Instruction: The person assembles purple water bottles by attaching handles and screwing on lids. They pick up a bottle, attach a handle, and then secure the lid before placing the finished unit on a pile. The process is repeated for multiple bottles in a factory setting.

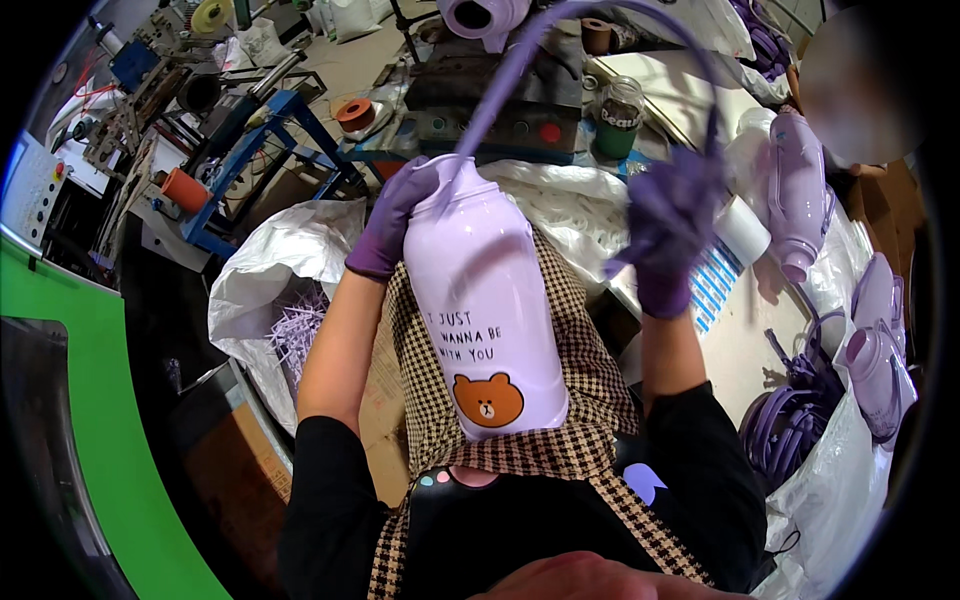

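A large lilac bottle (490,290), printed with dark lettering and a brown bear face, rests against my checked apron, its neck tilted away from me. My left hand (400,215), in a purple glove, is closed around the bottle's neck and shoulder. From the neck a long purple strap (500,85) arches up and over to the right. The strap's other end runs down into my right hand (668,225), also gloved in purple and smeared by motion. That hand appears closed on the strap; its fingertips do not show clearly.
Coiled purple straps (790,430) lie on the right beside more lilac bottles (797,195). A white sack (290,250) holding thin lilac pieces stands at left. Ahead are a dark machine (495,100), a jar (618,115) and a white roll (742,230). Another person is at the upper right.
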Tool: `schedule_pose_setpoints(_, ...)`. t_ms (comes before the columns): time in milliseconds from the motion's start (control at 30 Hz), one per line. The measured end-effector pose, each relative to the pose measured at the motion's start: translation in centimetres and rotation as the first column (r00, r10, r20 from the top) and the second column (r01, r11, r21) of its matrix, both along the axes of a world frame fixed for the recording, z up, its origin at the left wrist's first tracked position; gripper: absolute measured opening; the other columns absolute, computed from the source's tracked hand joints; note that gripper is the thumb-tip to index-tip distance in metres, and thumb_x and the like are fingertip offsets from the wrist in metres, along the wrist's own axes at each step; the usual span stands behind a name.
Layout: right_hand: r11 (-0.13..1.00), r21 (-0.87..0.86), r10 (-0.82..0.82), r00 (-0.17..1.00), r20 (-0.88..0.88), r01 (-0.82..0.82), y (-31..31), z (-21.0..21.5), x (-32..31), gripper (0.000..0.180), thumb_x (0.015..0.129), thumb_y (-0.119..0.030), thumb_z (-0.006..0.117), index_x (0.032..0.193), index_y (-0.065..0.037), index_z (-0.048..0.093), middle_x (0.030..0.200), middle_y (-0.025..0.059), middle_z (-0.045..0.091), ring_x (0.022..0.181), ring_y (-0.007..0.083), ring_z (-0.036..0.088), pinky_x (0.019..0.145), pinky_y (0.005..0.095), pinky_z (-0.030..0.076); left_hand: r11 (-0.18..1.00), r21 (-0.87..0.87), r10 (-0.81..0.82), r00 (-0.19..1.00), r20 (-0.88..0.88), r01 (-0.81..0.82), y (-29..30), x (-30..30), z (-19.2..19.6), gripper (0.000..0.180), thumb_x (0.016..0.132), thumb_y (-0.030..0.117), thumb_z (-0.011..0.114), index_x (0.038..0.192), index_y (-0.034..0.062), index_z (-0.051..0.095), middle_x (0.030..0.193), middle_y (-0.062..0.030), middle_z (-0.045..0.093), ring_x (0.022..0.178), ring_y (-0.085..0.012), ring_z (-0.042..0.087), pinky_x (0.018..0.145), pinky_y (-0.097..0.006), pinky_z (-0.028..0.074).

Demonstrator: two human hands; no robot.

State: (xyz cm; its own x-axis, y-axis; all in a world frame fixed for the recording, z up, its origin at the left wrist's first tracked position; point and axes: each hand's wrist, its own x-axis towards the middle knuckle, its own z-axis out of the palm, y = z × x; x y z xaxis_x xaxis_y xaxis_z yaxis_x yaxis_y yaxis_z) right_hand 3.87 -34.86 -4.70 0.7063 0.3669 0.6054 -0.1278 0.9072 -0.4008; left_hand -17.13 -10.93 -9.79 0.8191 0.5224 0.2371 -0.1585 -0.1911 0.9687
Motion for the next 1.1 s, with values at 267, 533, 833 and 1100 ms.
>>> schedule_pose_setpoints(267, 0.701, -0.529, 0.458, 0.87, -0.181, -0.479, 8.6, 0.8, -5.5, 0.043, 0.11, -0.03, 0.039, 0.149, -0.011, 0.042, 0.071, -0.004, 0.034, 0.054, 0.0035, 0.027, 0.046, 0.0166, 0.025, 0.993, -0.115, 0.049, 0.997, 0.058, -0.042, -5.1, -2.9, 3.5, 0.045, 0.091, 0.036, 0.058, 0.119, 0.0006, 0.062, 0.107, -0.0069, 0.066, 0.094, -0.0138, 0.063, 0.08, -0.026, 0.051)
schedule_pose_setpoints(533, 0.928, -0.369, 0.082, 0.935, 0.345, 0.055, 7.9, 1.1, -5.1, 0.04, 0.099, -0.027, 0.059, 0.132, -0.003, 0.059, 0.075, -0.0002, 0.055, 0.059, 0.0093, 0.052, 0.049, 0.024, 0.04, 0.974, -0.225, 0.005, 0.992, 0.128, 0.024, -6.1, -2.1, 4.4, 0.032, 0.089, 0.025, 0.058, 0.11, 0.0001, 0.059, 0.109, -0.0085, 0.067, 0.094, -0.015, 0.063, 0.083, -0.028, 0.051)
schedule_pose_setpoints(833, 0.953, 0.205, -0.246, 0.178, 0.953, 0.221, 3.9, 0.5, -6.1, 0.018, 0.083, -0.022, 0.073, 0.096, -0.01, 0.073, 0.076, -0.0027, 0.062, 0.062, 0.0151, 0.064, 0.055, 0.0276, 0.051, 0.934, -0.355, -0.009, 0.993, 0.117, 0.05, -7.5, -1.8, 4.9, 0.03, 0.095, 0.022, 0.051, 0.113, -0.0011, 0.059, 0.121, -0.0113, 0.064, 0.103, -0.015, 0.063, 0.091, -0.028, 0.051)
schedule_pose_setpoints(1100, 0.923, -0.318, 0.271, 0.953, 0.133, -0.218, 9.8, -2.0, -2.9, 0.038, 0.092, -0.018, 0.065, 0.122, 0.004, 0.059, 0.102, 0.0109, 0.066, 0.085, 0.0161, 0.062, 0.076, 0.0289, 0.05, 0.972, -0.188, 0.213, 0.854, 0.474, -0.138, -6.3, -0.4, 5.1, 0.054, 0.098, 0.012, 0.057, 0.147, 0.0027, 0.038, 0.139, -0.015, 0.056, 0.127, -0.0277, 0.056, 0.109, -0.04, 0.045)
